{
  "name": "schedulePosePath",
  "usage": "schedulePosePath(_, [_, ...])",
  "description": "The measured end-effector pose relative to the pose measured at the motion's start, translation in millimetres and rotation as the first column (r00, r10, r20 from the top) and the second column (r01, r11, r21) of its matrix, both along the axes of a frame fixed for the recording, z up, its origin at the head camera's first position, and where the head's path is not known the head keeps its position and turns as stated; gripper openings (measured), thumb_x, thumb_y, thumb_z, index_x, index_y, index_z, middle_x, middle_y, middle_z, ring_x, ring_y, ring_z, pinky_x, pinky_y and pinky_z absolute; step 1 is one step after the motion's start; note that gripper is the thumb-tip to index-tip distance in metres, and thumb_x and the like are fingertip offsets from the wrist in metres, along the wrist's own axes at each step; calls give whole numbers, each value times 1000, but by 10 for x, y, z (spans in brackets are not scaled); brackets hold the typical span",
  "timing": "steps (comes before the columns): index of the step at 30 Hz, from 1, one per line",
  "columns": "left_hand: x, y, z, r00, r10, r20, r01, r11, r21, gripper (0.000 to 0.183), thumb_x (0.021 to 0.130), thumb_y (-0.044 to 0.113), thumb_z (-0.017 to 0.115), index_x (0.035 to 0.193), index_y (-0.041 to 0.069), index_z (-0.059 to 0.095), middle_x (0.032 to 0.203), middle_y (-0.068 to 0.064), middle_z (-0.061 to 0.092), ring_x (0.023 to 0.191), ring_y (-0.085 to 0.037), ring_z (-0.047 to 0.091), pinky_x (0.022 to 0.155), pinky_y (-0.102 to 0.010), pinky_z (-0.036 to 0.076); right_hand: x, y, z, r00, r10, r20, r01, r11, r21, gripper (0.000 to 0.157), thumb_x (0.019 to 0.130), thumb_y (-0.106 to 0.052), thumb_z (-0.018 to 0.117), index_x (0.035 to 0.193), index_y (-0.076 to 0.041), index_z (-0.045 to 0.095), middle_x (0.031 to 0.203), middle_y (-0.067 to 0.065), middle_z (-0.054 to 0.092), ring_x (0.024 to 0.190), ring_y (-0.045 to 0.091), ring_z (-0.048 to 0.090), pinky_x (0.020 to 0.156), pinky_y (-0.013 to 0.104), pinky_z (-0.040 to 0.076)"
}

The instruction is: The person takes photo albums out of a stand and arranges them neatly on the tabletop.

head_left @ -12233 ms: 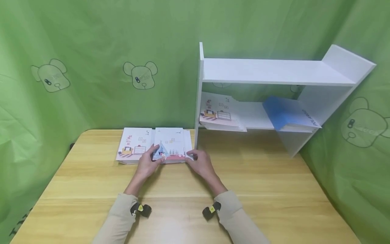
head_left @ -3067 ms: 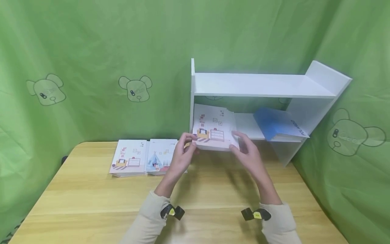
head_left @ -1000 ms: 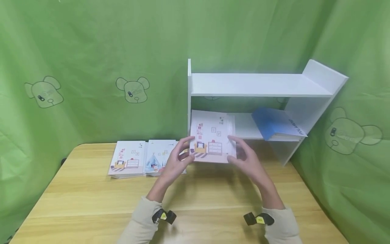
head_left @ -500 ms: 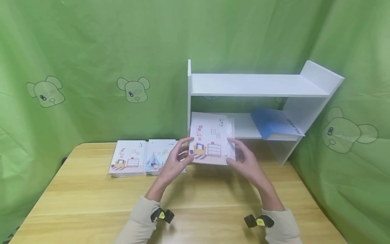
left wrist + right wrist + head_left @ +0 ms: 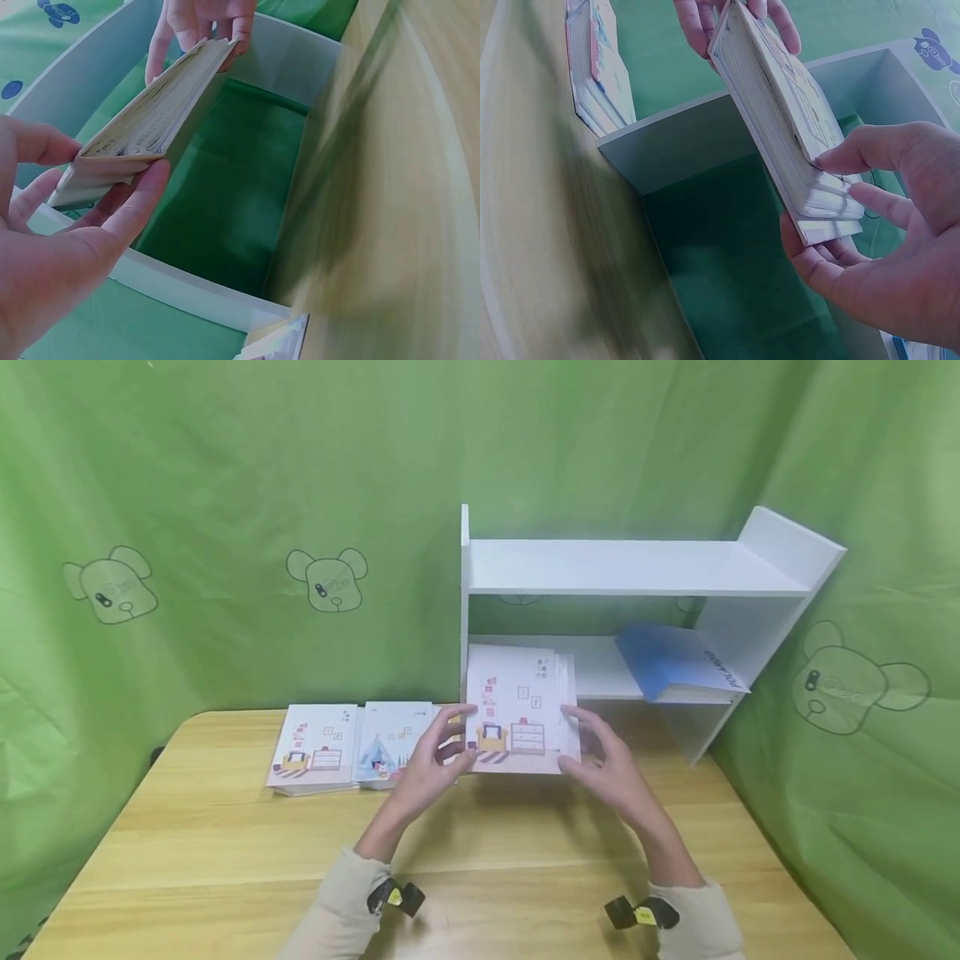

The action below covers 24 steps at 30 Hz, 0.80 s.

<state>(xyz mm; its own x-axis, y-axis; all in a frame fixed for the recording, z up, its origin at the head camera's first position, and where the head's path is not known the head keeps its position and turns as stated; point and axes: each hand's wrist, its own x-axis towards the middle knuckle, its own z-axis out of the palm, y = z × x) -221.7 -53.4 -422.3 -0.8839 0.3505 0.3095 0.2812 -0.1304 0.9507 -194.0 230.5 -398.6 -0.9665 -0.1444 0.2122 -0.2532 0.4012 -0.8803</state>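
Note:
In the head view a white photo album (image 5: 513,693), its cover printed with a yellow armchair and a chest of drawers, is held between both hands just in front of the middle shelf. My left hand (image 5: 426,770) grips its left side, and my right hand (image 5: 615,767) grips the right side. The left wrist view shows thumb and fingers pinching a corner of the album (image 5: 142,124), above the gap under the shelf. From the right wrist, the stacked pages of the album (image 5: 776,142) show along the open edge, fingers on both covers.
A white two-tier shelf (image 5: 637,567) stands at the back right of the wooden table (image 5: 225,852). A blue album (image 5: 671,664) leans at its right end. Left of the shelf lie an armchair-cover album (image 5: 315,747) and a tent-cover album (image 5: 393,735). Green cloth hangs behind.
Both hands were on the tent-cover album on the table, then moved right to the album on the shelf. That album has come forward and slightly down, towards me, between both hands.

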Motion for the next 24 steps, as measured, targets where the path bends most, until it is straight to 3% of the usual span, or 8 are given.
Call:
schedulePosePath(14, [54, -30, -52, 997, -43, 70, 42, 999, 19, 63, 93, -2, 65, 147, 26, 49, 137, -18, 54, 115, -36, 62, 89, -43, 62, 59, 49, -34, 1000, -2, 16, 3, 1000, -24, 71, 91, -5, 75, 155, -16, 44, 149, 22, 46, 119, 45, 58, 85, 26, 59])
schedulePosePath(24, [77, -29, -81, 997, -64, 44, 63, 998, 30, 64, 92, -3, 67, 147, 22, 48, 136, -20, 55, 113, -36, 63, 86, -42, 63, 75, 94, -63, 999, 35, 22, -33, 998, -54, 71, 92, -5, 75, 155, -14, 43, 151, 23, 44, 117, 45, 59, 84, 27, 60])
